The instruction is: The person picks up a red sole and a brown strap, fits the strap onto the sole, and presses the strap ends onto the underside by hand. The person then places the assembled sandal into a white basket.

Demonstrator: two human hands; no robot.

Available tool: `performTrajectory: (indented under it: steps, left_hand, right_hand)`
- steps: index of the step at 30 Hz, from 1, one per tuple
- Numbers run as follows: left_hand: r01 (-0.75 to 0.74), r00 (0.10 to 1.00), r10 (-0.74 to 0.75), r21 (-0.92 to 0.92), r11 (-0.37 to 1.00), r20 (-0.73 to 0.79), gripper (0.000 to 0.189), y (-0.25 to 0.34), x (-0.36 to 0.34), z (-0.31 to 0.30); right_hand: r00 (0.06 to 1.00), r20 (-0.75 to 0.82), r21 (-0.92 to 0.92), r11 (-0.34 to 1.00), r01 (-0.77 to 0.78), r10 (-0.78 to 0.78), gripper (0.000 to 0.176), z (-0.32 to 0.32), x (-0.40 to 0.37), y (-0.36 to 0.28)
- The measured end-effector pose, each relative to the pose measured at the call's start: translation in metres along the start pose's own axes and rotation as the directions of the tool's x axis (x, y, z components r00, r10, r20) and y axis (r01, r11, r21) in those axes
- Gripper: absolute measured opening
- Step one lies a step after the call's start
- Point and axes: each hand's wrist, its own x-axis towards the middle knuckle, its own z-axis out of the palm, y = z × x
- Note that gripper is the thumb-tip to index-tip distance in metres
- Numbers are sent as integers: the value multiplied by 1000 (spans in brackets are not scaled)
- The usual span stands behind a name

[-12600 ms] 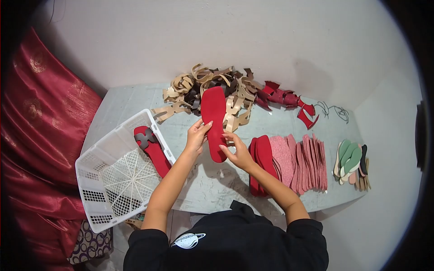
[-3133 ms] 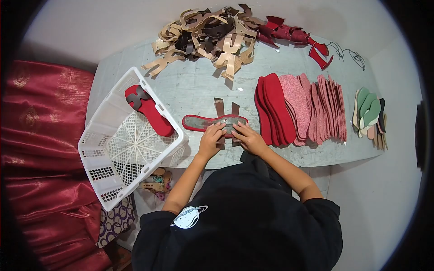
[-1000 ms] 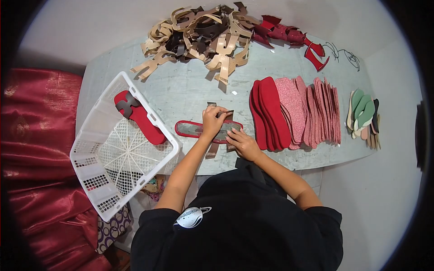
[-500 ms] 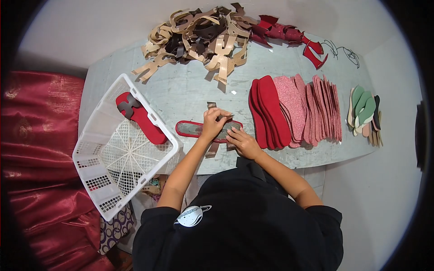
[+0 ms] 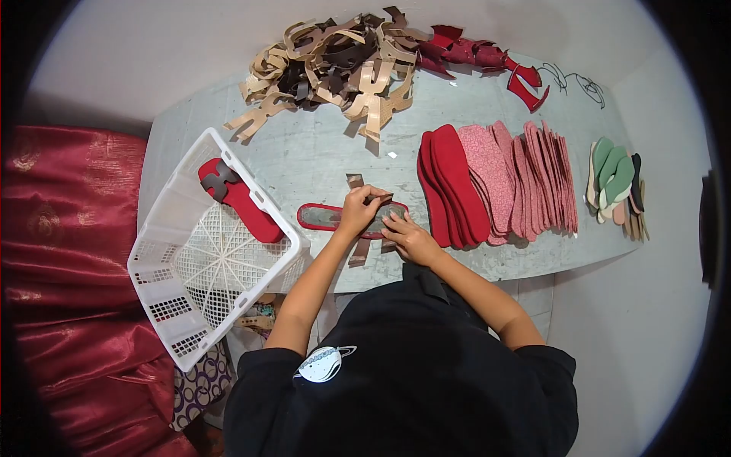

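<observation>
A shoe sole (image 5: pixel 320 217) lies upside down on the table, its grey underside edged in red. A dark brown strap (image 5: pixel 355 180) passes beneath it, with ends sticking out above and below. My left hand (image 5: pixel 361 209) is over the middle of the sole, thumb and fingers pinching a dark strap end folded in at the sole's upper edge. My right hand (image 5: pixel 413 240) rests on the sole's right part, fingers bent onto the grey surface near its lower edge; whether they grip a strap end is hidden.
A white plastic basket (image 5: pixel 164 305) at left holds a red slipper (image 5: pixel 255 217) with a brown strap. Red soles (image 5: pixel 457 186) and pink patterned soles (image 5: pixel 525 183) stand in a row at right, beyond them green soles (image 5: pixel 615 171). Loose straps (image 5: pixel 335 68) are heaped at the back.
The view has shifted slightly. Both hands stay on the sole in almost the same pose.
</observation>
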Motion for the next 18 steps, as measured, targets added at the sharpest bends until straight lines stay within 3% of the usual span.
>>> performTrajectory:
  steps: [9, 18]
  left_hand:
    - [97, 994, -91, -115, 989, 53, 8, 7, -3, -5]
    - [-21, 999, 20, 50, 999, 31, 11, 12, -14, -6]
  right_hand:
    - [1000, -16, -33, 999, -8, 7, 32, -1, 2, -4]
    - [997, -81, -66, 998, -1, -4, 36, 0, 2, -3]
